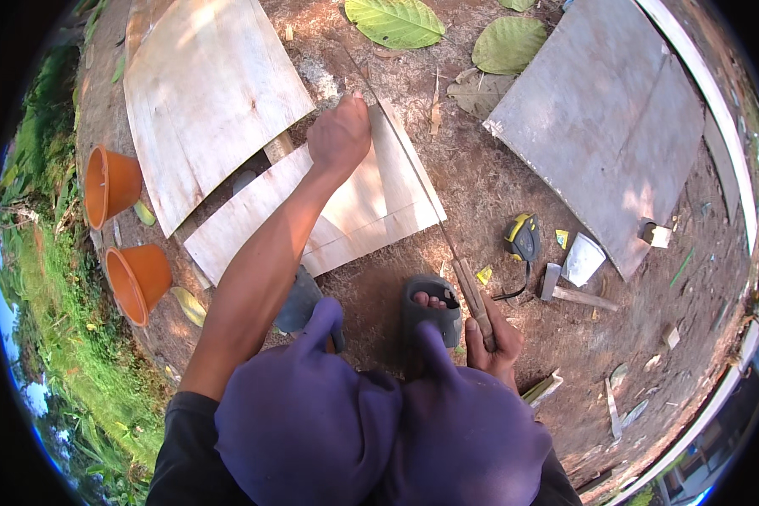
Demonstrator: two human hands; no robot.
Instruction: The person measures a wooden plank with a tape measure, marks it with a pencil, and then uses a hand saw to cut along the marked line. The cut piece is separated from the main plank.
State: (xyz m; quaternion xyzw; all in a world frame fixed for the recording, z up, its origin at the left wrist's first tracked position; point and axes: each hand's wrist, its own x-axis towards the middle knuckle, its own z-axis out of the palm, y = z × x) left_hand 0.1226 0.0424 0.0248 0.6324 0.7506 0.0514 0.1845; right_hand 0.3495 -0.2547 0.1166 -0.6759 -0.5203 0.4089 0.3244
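Note:
My left hand (340,135) is closed at the far end of a pale plywood piece (354,202), its arm reaching across the wood. In my right hand (499,344), low and to the right, is the wooden handle of a handsaw (472,295). The thin blade, seen nearly edge-on, runs away from me along the plywood's right edge, with a narrow strip of wood beside it. My left fingertips are close to the blade, and some of the fingers are hidden. A grey sandal (431,314) on my foot stands near the plywood's near corner.
A larger plywood sheet (211,101) lies at the far left, a grey board (607,126) at the far right. Two orange pots (139,282) lie tipped at left. A tape measure (523,239), a hammer (582,297) and a white cup (583,260) lie right of the saw.

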